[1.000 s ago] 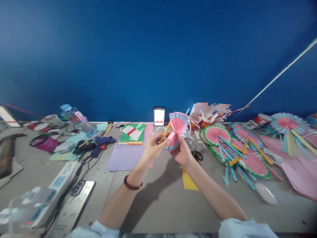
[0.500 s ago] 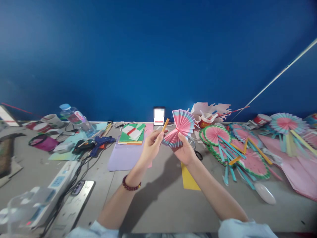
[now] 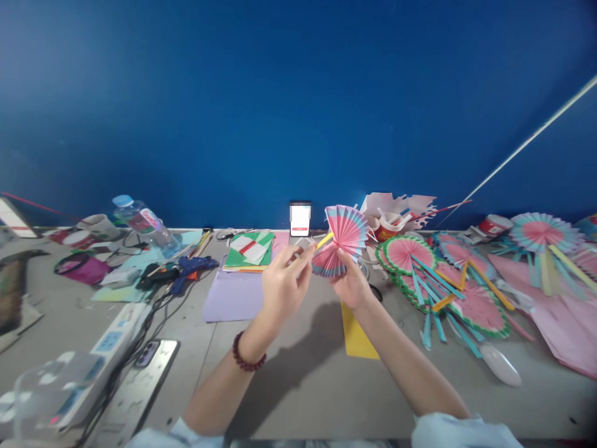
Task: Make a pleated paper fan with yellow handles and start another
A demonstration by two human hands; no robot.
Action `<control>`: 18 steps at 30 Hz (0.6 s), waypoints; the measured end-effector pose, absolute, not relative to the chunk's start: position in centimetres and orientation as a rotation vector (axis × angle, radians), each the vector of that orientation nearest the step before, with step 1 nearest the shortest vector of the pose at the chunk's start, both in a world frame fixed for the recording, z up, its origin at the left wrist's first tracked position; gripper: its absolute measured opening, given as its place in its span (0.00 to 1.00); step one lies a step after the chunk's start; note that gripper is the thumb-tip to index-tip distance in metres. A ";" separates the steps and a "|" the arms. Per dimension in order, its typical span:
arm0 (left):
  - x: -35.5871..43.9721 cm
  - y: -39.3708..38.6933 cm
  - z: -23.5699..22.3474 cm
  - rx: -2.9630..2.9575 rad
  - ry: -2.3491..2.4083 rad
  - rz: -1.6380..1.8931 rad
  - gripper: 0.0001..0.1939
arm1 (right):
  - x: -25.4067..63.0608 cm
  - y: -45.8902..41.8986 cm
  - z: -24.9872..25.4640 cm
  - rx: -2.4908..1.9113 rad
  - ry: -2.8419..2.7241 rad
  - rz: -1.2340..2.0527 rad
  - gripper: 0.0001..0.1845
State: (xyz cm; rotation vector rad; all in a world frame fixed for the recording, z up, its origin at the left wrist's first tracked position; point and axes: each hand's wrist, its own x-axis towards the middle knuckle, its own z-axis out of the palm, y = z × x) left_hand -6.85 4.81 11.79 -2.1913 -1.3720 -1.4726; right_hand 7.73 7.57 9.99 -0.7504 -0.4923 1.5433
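My right hand (image 3: 349, 280) is closed on a pleated paper fan (image 3: 346, 228), pink in the middle with blue edges, pinching it near its gathered centre. The fan is partly spread, in two bow-like halves. My left hand (image 3: 286, 277), with a dark red bead bracelet (image 3: 247, 354) at the wrist, pinches a narrow yellow paper strip (image 3: 324, 241). The strip's far end lies against or just in front of the fan, near its centre; whether it touches cannot be told. Both hands are raised above the grey table.
Right: finished watermelon-style paper fans (image 3: 480, 308), a white computer mouse (image 3: 500, 365) and pink paper (image 3: 564, 323). Yellow paper (image 3: 358, 336) lies below my right forearm. Left: coloured paper sheets (image 3: 233, 295), a bottle (image 3: 147, 224), a power strip (image 3: 109, 342) and a phone (image 3: 140, 386). A lit phone (image 3: 300, 219) stands by the wall.
My left hand has turned over and swung the yellow strip down and right, its tip now at the fan's middle. The right hand holds the fan nearly as before.
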 end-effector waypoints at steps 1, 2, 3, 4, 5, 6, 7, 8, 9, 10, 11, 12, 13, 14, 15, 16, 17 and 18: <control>-6.8 4.8 11.7 -2.151 -1.354 -1.433 0.16 | 7.8 7.6 10.0 -0.743 -0.501 1.546 0.19; -6.7 4.8 11.6 -2.119 -1.339 -1.404 0.16 | 7.8 7.6 10.0 -0.732 -0.511 1.552 0.19; -6.7 4.7 11.5 -2.100 -1.327 -1.380 0.16 | 7.8 7.6 10.1 -0.722 -0.519 1.556 0.19; -6.7 4.7 11.5 -2.096 -1.319 -1.363 0.16 | 7.8 7.6 10.1 -0.715 -0.524 1.560 0.18; -6.7 4.7 11.5 -2.101 -1.318 -1.349 0.16 | 7.8 7.6 10.1 -0.710 -0.523 1.563 0.18; -6.7 4.6 11.6 -2.115 -1.321 -1.336 0.16 | 7.8 7.6 10.2 -0.705 -0.517 1.566 0.17; -6.6 4.6 11.6 -2.126 -1.321 -1.328 0.16 | 7.8 7.6 10.2 -0.699 -0.510 1.569 0.17; -6.6 4.6 11.7 -2.135 -1.321 -1.324 0.16 | 7.8 7.6 10.2 -0.692 -0.508 1.570 0.18; -6.6 4.5 11.7 -2.146 -1.325 -1.322 0.16 | 7.8 7.5 10.2 -0.685 -0.512 1.571 0.18; -6.6 4.5 11.7 -2.156 -1.333 -1.324 0.15 | 7.8 7.5 10.2 -0.679 -0.521 1.571 0.17; -6.6 4.5 11.8 -2.170 -1.342 -1.328 0.15 | 7.8 7.5 10.2 -0.676 -0.532 1.568 0.17; -6.6 4.4 11.8 -2.185 -1.355 -1.334 0.15 | 7.8 7.5 10.2 -0.675 -0.543 1.568 0.16; -6.6 4.4 11.8 -2.199 -1.368 -1.341 0.16 | 7.8 7.6 10.1 -0.676 -0.552 1.568 0.16; -6.5 4.3 11.8 -2.212 -1.378 -1.349 0.16 | 7.9 7.6 10.1 -0.679 -0.554 1.568 0.15; -6.5 4.3 11.9 -2.222 -1.383 -1.355 0.16 | 7.9 7.6 10.0 -0.683 -0.552 1.566 0.16; -6.5 4.3 11.9 -2.231 -1.386 -1.356 0.16 | 7.9 7.6 10.0 -0.687 -0.544 1.562 0.16; -6.5 4.2 11.9 -2.240 -1.388 -1.351 0.16 | 7.9 7.7 10.0 -0.690 -0.537 1.558 0.16; -6.5 4.2 11.9 -2.244 -1.386 -1.342 0.16 | 7.9 7.7 10.0 -0.691 -0.530 1.556 0.16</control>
